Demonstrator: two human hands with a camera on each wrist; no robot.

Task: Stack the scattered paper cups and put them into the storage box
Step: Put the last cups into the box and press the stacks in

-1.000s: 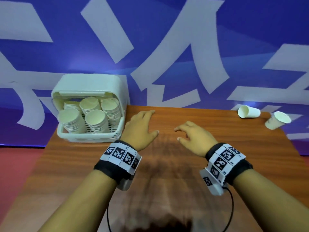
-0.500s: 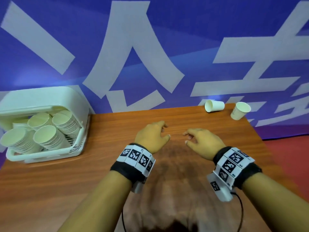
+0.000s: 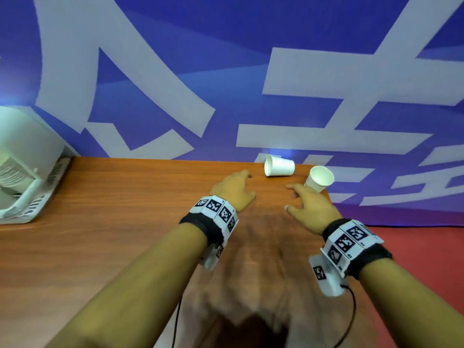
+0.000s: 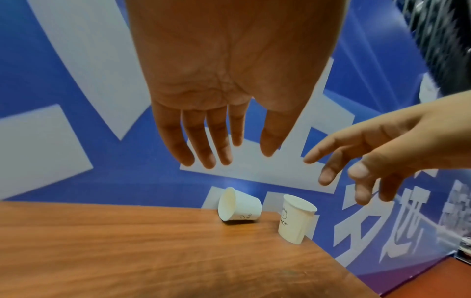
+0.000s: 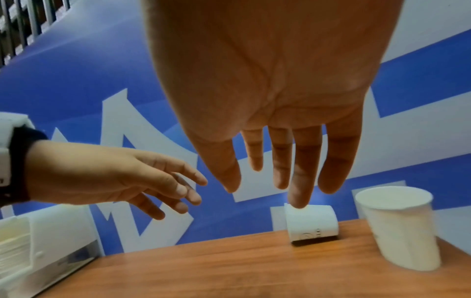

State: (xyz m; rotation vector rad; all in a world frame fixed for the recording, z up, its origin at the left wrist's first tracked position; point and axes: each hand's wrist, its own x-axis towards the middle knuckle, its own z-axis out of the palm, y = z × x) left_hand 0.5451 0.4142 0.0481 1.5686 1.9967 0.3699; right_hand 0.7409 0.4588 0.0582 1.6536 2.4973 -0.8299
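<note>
Your left hand hangs above the wooden table with its fingers straight and loosely spread, holding nothing; it sits near the paper cup lying on its side, a little short of it and not touching. That tipped cup has its open mouth turned toward the left and rests close to the table's far edge, against the blue-and-white backdrop. Your right hand is also empty, its fingers extended and relaxed above the surface, apart from the second cup. The upright paper cup stands at the far right corner of the table, just beyond your right fingertips, with some small print on its side visible from the left wrist view. The two cups are near each other but do not touch. Well apart from them, at the table's far left, the white storage box is only partly in view, with stacked paper cups already inside it. Both wrists carry black bands with marker-tag blocks.
</note>
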